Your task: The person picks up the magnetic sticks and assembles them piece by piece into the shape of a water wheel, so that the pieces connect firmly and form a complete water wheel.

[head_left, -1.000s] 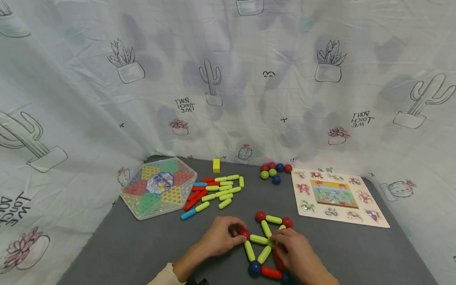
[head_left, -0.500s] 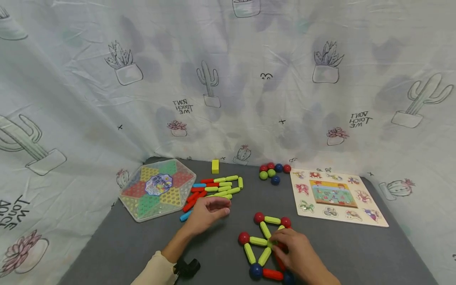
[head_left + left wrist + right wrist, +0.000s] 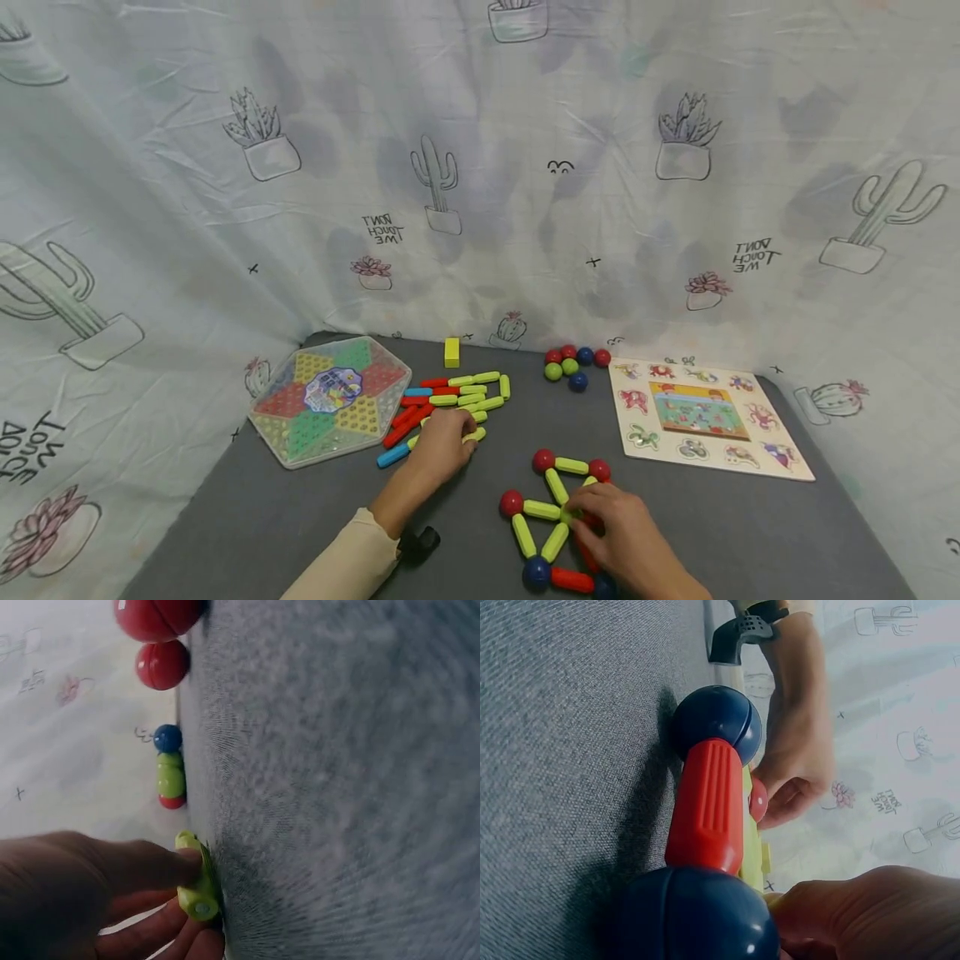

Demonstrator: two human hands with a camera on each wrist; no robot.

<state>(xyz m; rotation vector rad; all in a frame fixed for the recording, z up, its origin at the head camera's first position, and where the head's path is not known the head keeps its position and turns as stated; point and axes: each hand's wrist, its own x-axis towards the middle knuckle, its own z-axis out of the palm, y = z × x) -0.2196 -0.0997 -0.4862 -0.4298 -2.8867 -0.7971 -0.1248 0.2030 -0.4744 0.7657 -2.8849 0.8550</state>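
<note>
My left hand (image 3: 442, 446) is at the near edge of a pile of loose rods. In the left wrist view its thumb and fingers pinch a yellow-green rod (image 3: 198, 889) close to the grey surface. My right hand (image 3: 622, 529) pinches the green ball (image 3: 567, 513) in the middle of a joined ball-and-rod frame, hiding part of it. Yellow-green rods (image 3: 542, 510) run from that ball toward a red ball (image 3: 512, 502) and a blue ball (image 3: 537, 573). A red rod (image 3: 706, 806) joins two blue balls (image 3: 716, 724) in the right wrist view.
Loose red, blue and yellow-green rods (image 3: 405, 427) lie beside a hexagonal board game box (image 3: 330, 400). Several loose balls (image 3: 570, 365) sit at the back, left of a wooden puzzle board (image 3: 712, 412). A yellow block (image 3: 452, 352) stands near the patterned curtain (image 3: 480, 167).
My left hand has let go of the frame's left red ball, moved left and away to the rod pile, and now pinches a rod. The right hand stays at the green ball.
</note>
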